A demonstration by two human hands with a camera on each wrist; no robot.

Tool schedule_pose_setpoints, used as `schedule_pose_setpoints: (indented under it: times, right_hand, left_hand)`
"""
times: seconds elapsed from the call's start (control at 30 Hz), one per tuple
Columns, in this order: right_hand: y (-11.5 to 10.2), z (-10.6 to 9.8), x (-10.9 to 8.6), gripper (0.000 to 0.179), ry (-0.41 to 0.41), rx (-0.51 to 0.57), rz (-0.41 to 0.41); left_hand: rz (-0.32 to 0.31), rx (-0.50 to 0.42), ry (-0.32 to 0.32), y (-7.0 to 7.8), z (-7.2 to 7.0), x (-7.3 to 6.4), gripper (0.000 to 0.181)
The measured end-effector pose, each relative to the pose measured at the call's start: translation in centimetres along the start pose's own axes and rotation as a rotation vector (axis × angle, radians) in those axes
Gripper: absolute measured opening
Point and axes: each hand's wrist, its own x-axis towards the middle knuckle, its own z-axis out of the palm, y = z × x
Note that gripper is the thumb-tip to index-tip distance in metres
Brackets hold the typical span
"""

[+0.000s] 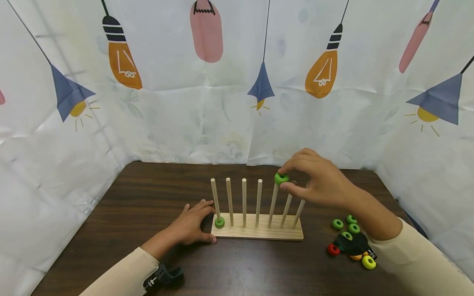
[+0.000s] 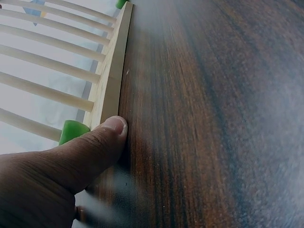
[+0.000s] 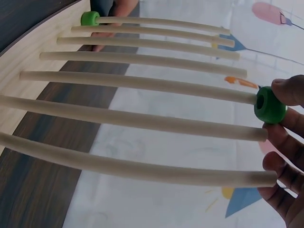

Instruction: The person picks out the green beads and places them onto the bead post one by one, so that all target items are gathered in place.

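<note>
A wooden peg stand with a row of several upright pegs rests on the table. My left hand grips its left end, the thumb along the front edge and the fingers toward the back. One green ring sits at the foot of the leftmost peg. Between thumb and fingertips, my right hand pinches another green ring at the top of the third peg from the right. In the right wrist view that ring's hole faces the peg tip, and its other fingers are behind the two nearer peg tips.
Right of the stand lie loose green rings, a red ring, a yellow ring and orange ones partly hidden by the black wrist strap. A printed curtain hangs behind the dark wooden table.
</note>
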Motion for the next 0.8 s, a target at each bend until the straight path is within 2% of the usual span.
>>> schedule_pose_setpoints:
  times: [0.27,0.8]
  right_hand:
    - [-0.4,0.5,0.7,0.030,-0.011,0.016,-0.001]
    - [-0.9,1.4,1.6,0.026,-0.008,0.028,-0.002]
  left_hand:
    - [-0.015,0.000,-0.008,-0.1,0.0,0.0,0.072]
    - [-0.007,-0.003,-0.009,0.1,-0.1,0.1,0.073]
